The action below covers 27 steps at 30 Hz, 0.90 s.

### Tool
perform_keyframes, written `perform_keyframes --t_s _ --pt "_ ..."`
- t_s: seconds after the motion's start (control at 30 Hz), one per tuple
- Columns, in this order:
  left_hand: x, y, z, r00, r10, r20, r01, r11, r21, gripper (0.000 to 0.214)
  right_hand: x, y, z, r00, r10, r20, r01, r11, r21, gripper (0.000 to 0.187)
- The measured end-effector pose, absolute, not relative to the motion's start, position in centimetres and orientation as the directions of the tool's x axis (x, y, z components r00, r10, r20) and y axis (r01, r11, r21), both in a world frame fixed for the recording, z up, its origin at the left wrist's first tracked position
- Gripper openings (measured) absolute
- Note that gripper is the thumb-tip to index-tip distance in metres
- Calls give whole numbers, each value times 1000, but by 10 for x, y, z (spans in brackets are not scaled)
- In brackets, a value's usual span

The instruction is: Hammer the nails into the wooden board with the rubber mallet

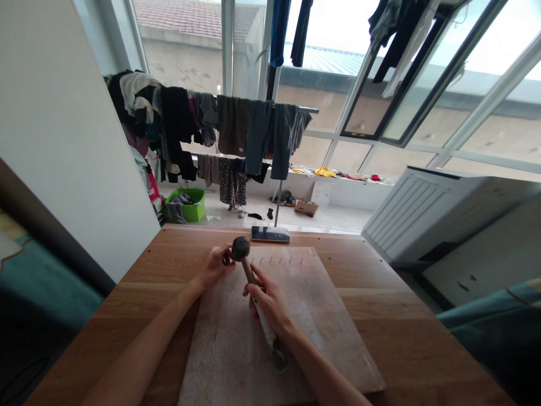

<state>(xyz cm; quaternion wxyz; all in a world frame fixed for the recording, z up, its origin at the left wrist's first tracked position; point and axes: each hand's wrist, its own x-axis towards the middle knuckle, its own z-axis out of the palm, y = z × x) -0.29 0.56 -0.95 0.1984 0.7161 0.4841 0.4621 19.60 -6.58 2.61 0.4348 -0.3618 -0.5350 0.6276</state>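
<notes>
My right hand (267,299) is closed around the wooden handle of a hammer (248,272). Its dark rounded head (240,248) is raised above the board's far edge, and the handle slants back toward me. Beside the hammer head, my left hand (217,265) has its fingers pinched together near the board's far left corner. Whatever they hold is hidden or too small to make out. Under both hands lies a flat wooden board (313,321). Several thin nails (281,261) stand up in a row along its far side, right of the hammer.
The board rests on a wooden table (372,299). A phone (270,234) lies at the table's far edge. Beyond are a rack of hanging clothes (232,124), a green basket (190,206) and a small cardboard box (306,208). A white cabinet-like piece (414,208) stands at right.
</notes>
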Motion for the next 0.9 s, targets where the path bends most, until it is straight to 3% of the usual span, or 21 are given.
perform_keyframes --t_s 0.2,0.37,0.5,0.6,0.73,0.83,0.9 --pt "-2 2 -4 107 907 407 520 -400 755 33 210 -77 42 -209 977 -28 -330 -97 -939 60" --pt "-2 0 -1 111 919 378 548 -374 748 32 247 -110 50 -17 995 -93 -473 -90 -876 24" --pt "-3 2 -4 111 914 391 568 -381 729 31 262 -129 25 31 983 -179 -505 -140 -852 32" --pt "-1 3 -4 106 912 395 590 -378 713 30 262 -137 1 -41 977 -209 -495 -201 -845 41" --pt "-5 -6 7 65 880 470 725 -365 584 29 275 -153 -7 -128 981 -146 -331 -181 -926 55" --pt "-23 -33 16 93 846 525 828 -359 430 33 303 -167 0 -99 993 58 11 59 -998 42" --pt "-38 -62 16 111 858 502 853 -341 395 37 326 -173 2 -86 974 212 312 228 -922 34"
